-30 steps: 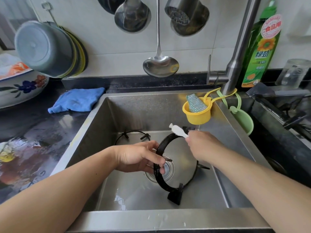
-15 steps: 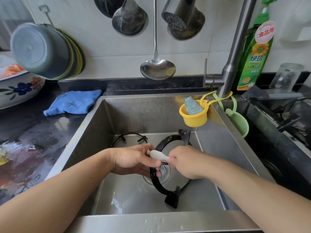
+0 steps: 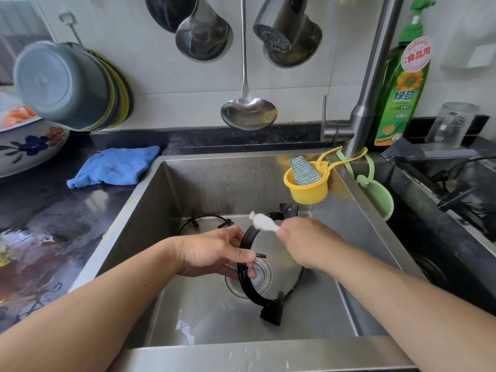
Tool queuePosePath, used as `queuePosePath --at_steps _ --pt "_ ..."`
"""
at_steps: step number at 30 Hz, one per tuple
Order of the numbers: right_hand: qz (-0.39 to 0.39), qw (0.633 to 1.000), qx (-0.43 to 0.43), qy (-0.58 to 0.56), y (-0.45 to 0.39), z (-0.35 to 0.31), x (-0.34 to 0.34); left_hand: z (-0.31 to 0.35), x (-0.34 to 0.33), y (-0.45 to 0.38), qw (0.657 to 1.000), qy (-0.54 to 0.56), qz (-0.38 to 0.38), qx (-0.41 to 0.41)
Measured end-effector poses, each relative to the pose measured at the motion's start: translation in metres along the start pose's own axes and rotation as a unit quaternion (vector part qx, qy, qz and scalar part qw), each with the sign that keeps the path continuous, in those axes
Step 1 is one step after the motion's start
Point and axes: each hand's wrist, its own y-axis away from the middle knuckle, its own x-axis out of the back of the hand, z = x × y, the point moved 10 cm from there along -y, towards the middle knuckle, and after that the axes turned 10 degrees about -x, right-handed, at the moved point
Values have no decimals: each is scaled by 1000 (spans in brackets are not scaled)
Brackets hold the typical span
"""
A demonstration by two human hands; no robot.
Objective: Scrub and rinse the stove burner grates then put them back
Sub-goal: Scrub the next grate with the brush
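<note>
The black burner grate [image 3: 249, 288] stands tilted on edge inside the steel sink [image 3: 188, 189], its ring over the drain [image 3: 259, 275] and one of its feet resting on the sink floor nearest me. My left hand [image 3: 214, 253] grips the left side of the ring, thumb over the top and fingers curled round from beneath. My right hand [image 3: 306, 242] is closed round the handle of a white brush [image 3: 261, 220], whose blurred end lies against the upper arc of the ring. A second, thinner grate [image 3: 205, 220] lies flat on the sink floor behind my left hand, apart from the one I hold. A yellow cup [image 3: 308, 190] with a scouring pad [image 3: 303, 167] in it hangs at the sink's back right corner, looped round the base of the tap [image 3: 362, 116], and a green cup [image 3: 378, 196] hangs just beside it. On the dark counter to the left lies a blue cloth [image 3: 118, 166]. A green bottle of dish soap [image 3: 400, 84] stands behind the tap, and a ladle [image 3: 248, 111] hangs on the tiled wall above the sink.
</note>
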Motion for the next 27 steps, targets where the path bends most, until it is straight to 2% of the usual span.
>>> queuePosePath --at_steps 2,5,7,12,17,19,24,27 --pt "-13 1000 21 4 3 -4 -4 1 -2 0 1000 -2 -3 -3" --pt "-76 995 61 22 16 -18 -28 -1 -3 1 1000 -13 -8 8" --pt "-65 996 54 24 14 -19 -22 1 -2 1 1000 -15 -3 4" --pt "28 999 -5 -18 -2 0 1 7 -1 -3 1000 -25 6 -9" --pt "-78 995 59 28 15 -20 -26 3 -1 1 999 -36 -1 2" --pt "-61 996 57 29 15 -22 -23 5 -1 1 999 -41 2 1" --pt "27 999 -19 0 -3 4 3 9 -4 -2 999 -47 4 -7" --pt "-41 999 25 7 8 -10 -14 5 -5 1 999 -52 -7 4"
